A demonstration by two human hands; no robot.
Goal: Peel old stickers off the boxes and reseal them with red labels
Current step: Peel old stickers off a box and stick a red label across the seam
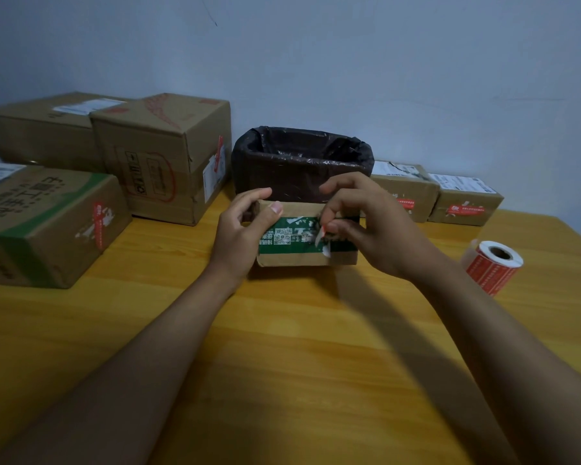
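While your left hand (pixel 240 229) grips the small box (pixel 302 239) steady before the bin (pixel 301 162), your right hand (pixel 359 223) pinches the torn sticker (pixel 320 234), peeling.

We've got a brown cardboard box (pixel 307 234) with a green band across it, printed with white text and a QR-code pattern, scuffed white where the sticker (pixel 321 233) in our right hand's (pixel 366 223) pinch shows red and white. Just behind that grip, the bin (pixel 301 162) wears a black liner. Off to the right, the label roll (pixel 493 265) is red with white print. The table (pixel 282 347) is yellow-orange woodgrain.
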